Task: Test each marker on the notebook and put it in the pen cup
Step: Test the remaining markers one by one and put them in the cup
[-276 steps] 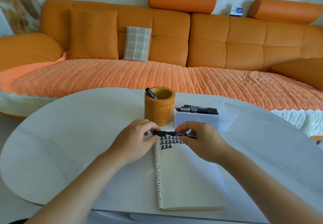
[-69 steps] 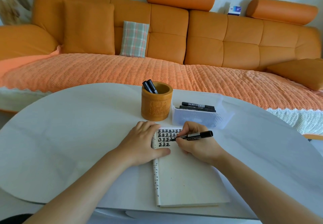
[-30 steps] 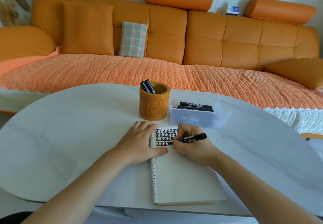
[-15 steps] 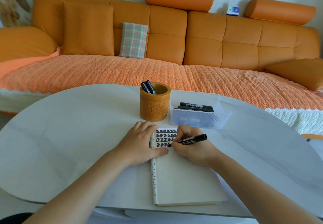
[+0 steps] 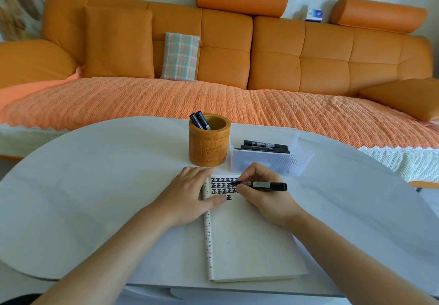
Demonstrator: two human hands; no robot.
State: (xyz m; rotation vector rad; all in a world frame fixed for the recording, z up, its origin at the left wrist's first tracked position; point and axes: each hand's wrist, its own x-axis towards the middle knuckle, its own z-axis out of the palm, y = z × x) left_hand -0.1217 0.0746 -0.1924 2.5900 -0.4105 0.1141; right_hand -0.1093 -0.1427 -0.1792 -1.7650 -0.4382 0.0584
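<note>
A cream notebook (image 5: 249, 238) lies open on the white table (image 5: 95, 185), with rows of black marks (image 5: 222, 185) at its top. My right hand (image 5: 263, 191) grips a black marker (image 5: 266, 185), its tip down on the marks. My left hand (image 5: 187, 195) rests flat on the notebook's left edge, thumb on the page. Behind them stands a wooden pen cup (image 5: 209, 140) with two black markers (image 5: 200, 120) leaning inside. To its right a clear plastic tray (image 5: 268, 159) holds more black markers (image 5: 264, 145).
An orange sofa (image 5: 237, 55) with a woven orange cover runs along the far side of the table. A plaid cushion (image 5: 180, 56) leans against its back. A small box (image 5: 314, 15) sits on the ledge behind.
The marker in my right hand has swung flatter and its tip has shifted slightly up on the marks. My left hand has stayed on the notebook.
</note>
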